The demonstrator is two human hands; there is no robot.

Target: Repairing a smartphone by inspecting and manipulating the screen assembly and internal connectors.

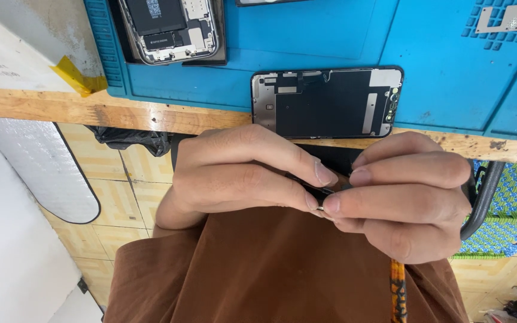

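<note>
My left hand [240, 173] and my right hand [408, 197] meet in front of my brown shirt [270, 269], just below the table edge. Their fingertips pinch a small thin dark part [319, 190] between them, and most of it is hidden by the fingers. An orange and black tool handle [397, 293] sticks out below my right hand, held in its palm. Just above the hands, a detached phone screen panel [324, 101] lies face down on the blue work mat [438, 66].
An opened phone body [172, 27] with its insides showing lies at the mat's far left. A small metal plate [504, 18] rests at the top right. The wooden table edge [61, 107] carries yellow tape [76, 75]. A chair with a blue-green woven seat [510, 203] stands at the right.
</note>
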